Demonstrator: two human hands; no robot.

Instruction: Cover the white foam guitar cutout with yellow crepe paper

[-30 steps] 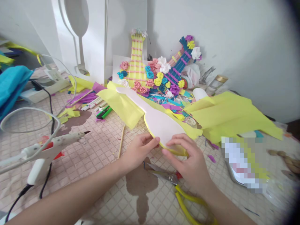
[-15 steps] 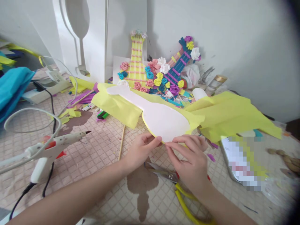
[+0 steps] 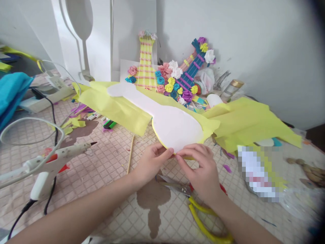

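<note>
A white guitar-shaped cutout (image 3: 176,127) lies against yellow paper (image 3: 122,112), which shows past its edges and is folded over along the near left rim. My left hand (image 3: 154,159) pinches the rounded near end, thumb on top at the rim. Beside it, my right hand (image 3: 199,166) grips the same rim between thumb and fingers, its thumb tip close to the left thumb. The cutout's narrow neck points away to the far left. Under my right hand lie scissors (image 3: 203,210) with yellow handles, partly hidden by the wrist.
A white glue gun (image 3: 58,162) with its cable lies at the left. A thin wooden stick (image 3: 130,154) is near my left hand. Behind stand a yellow decorated paper guitar (image 3: 146,64) and a blue one (image 3: 190,74) with paper flowers. More yellow paper (image 3: 256,118) spreads at the right.
The yellow paper's far left part has lifted and spread further left, and the cutout's neck has shifted slightly left. My right fingers have drawn in closer around the rim. The view has shifted slightly.
</note>
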